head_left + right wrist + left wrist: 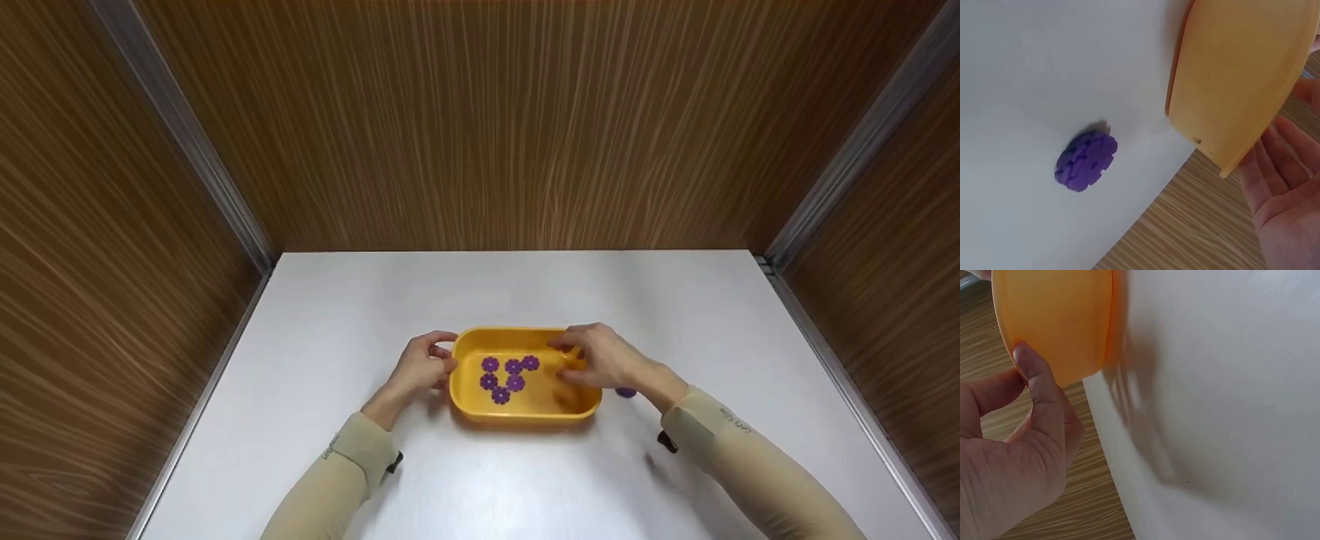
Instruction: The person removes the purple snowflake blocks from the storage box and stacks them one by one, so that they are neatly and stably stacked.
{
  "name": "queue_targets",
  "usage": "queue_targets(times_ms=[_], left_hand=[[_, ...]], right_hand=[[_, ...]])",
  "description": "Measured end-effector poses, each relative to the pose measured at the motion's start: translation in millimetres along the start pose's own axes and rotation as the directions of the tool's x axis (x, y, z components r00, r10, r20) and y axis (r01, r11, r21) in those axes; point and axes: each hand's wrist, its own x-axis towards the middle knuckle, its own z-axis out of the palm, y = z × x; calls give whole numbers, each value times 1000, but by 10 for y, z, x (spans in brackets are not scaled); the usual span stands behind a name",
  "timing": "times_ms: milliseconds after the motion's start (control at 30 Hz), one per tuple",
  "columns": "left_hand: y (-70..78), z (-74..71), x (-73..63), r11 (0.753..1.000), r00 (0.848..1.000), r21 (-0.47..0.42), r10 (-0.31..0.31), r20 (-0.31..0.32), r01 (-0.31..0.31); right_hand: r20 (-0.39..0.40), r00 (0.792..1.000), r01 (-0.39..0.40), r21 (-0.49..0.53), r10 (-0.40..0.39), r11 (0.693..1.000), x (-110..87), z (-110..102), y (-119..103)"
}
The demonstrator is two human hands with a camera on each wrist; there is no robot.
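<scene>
A yellow plastic tray (517, 418) stands on the white table, holding several flat purple flower-shaped discs (500, 394) in its left half. My left hand (420, 367) grips the tray's left end, and in the left wrist view a fingertip (1024, 354) presses on the outer wall near the rim. Over the tray's right end reaches my right hand (604, 358), fingers spread apart and pointing inside. No thing shows between those fingers; in the right wrist view the tray wall partly hides them. A small stack of purple notched discs (1086, 160) lies on the table outside the tray's right end.
The white table (360, 300) is bounded by a wood-grain back panel (480, 135) and wood-grain side panels with metal edge strips. The tray's raised walls surround the discs inside it.
</scene>
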Motion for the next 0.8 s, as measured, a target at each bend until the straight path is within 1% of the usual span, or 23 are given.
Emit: queue_targets(times_ms=[67, 167, 333, 500, 700, 800], left_hand=[[-2, 5, 8, 1000, 1000, 3, -3, 2, 3], [-5, 6, 13, 1000, 1000, 3, -1, 2, 1], [2, 7, 7, 1000, 1000, -1, 2, 4, -2], [-2, 8, -10, 1000, 1000, -18, 9, 18, -9], [-6, 3, -13, 1000, 1000, -21, 13, 11, -13], [-6, 5, -19, 1000, 1000, -23, 8, 11, -8]], right_hand=[[9, 1000, 5, 7, -5, 1000, 29, 26, 0], [29, 1000, -13, 22, 13, 1000, 79, 57, -20], [63, 997, -51, 2, 51, 999, 154, 114, -20], [86, 996, -34, -23, 36, 999, 204, 187, 10], [107, 993, -37, -19, 39, 999, 265, 263, 18], [118, 993, -22, -29, 25, 999, 291, 303, 14]])
